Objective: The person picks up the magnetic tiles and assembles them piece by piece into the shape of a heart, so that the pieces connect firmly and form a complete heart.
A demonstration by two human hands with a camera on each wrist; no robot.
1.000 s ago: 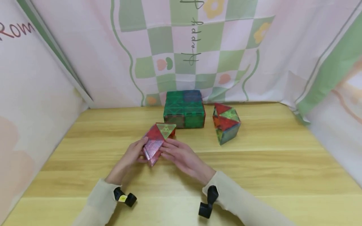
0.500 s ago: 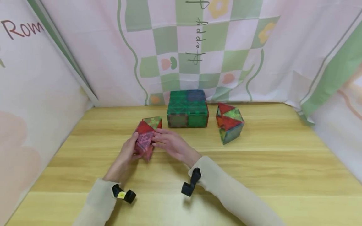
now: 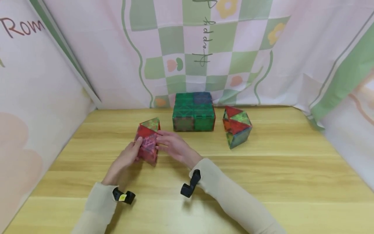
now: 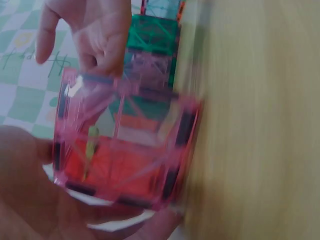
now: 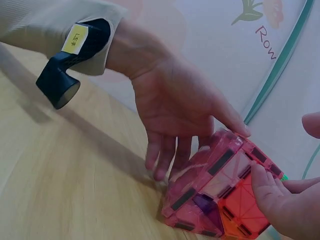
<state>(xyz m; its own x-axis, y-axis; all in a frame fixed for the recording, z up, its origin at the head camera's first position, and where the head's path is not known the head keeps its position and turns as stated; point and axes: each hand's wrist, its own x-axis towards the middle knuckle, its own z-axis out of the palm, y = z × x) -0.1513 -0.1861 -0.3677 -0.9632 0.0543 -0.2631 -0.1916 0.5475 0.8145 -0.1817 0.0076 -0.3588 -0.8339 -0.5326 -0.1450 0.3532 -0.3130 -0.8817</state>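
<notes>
A small block of translucent magnetic tiles (image 3: pixel 148 143) stands on the table left of centre. Its top has pink, red and yellow-green triangles. My left hand (image 3: pixel 124 159) grips its left side, with the thumb over the upper edge and the fingers along the side, as the right wrist view shows. The fingertips of my right hand (image 3: pixel 178 149) touch the opposite side, the fingers nearly straight. In the left wrist view a pink square tile face (image 4: pixel 120 145) shows dark magnet strips along its edges. Orange and purple tiles (image 5: pixel 207 205) appear on the block in the right wrist view.
A larger green magnetic-tile box (image 3: pixel 194 122) with a blue patch stands at the back of the wooden table (image 3: pixel 263 182). To its right is another multicoloured tile block (image 3: pixel 238 125). A patterned curtain (image 3: pixel 204 42) hangs behind the table.
Both hands have moved the tile block left and slightly back, away from in front of the green box. It has turned a little and now stands apart from that box.
</notes>
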